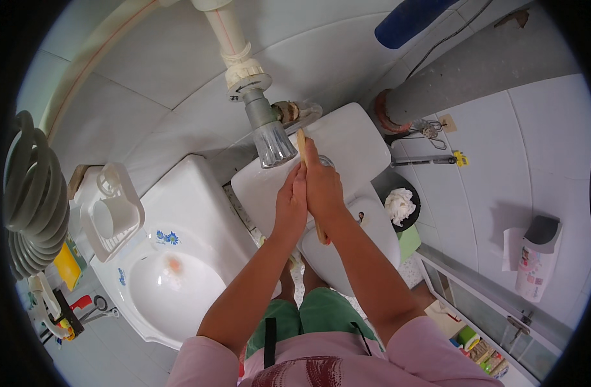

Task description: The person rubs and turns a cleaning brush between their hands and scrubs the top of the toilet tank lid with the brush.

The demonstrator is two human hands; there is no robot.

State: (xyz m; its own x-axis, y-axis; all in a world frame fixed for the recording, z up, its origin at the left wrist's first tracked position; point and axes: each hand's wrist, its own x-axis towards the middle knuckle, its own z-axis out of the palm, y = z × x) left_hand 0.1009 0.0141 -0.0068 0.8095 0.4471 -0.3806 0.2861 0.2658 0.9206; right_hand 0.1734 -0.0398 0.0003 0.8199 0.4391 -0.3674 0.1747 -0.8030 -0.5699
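Note:
My left hand [291, 205] and my right hand [324, 188] are pressed close together over the white toilet. Between and under my fingers runs a slim wooden handle [301, 142]; its upper end sticks out above my right fingers and its lower part shows below my right palm. What lies at that lower end is mostly hidden by my wrist. A ribbed clear valve knob [274, 147] on the wall pipe is just left of my fingertips. Beneath my hands are the toilet's cistern lid [358, 140] and closed seat lid [378, 232].
At the left stands a white washbasin [179, 309], with a rack [133, 208] holding a white cup. A black bin [411, 227] with crumpled paper sits right of the toilet. A grey drain pipe [469, 72] crosses the upper right. A glazed door [494, 314] is at lower right.

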